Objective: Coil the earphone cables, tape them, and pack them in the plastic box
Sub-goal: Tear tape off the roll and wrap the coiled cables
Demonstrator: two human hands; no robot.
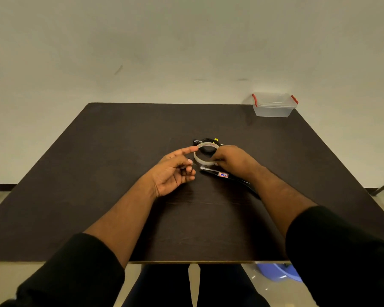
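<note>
So, both hands up over the middle of the dark brown wooden table, working a clear ring-shaped roll of tape. Right hand curled round the roll's right side, gripping it. Left hand palm-up just left of the roll, index finger stretched out and touching the rim, thumb and the other fingers pinched together on what looks like the loose tape end, though too thin to tell for sure. Coiled black earphone cables lying on the table right behind the roll, just past the fingertips, with a tiny yellow bit showing. Black utility knife with a red-and-white label flat on the table just below the right hand, partly tucked under the wrist. Clear rectangular plastic box with red clips way off beyond the right hand, at the far right corner, lid on. Black sleeves pushed up on both forearms.
</note>
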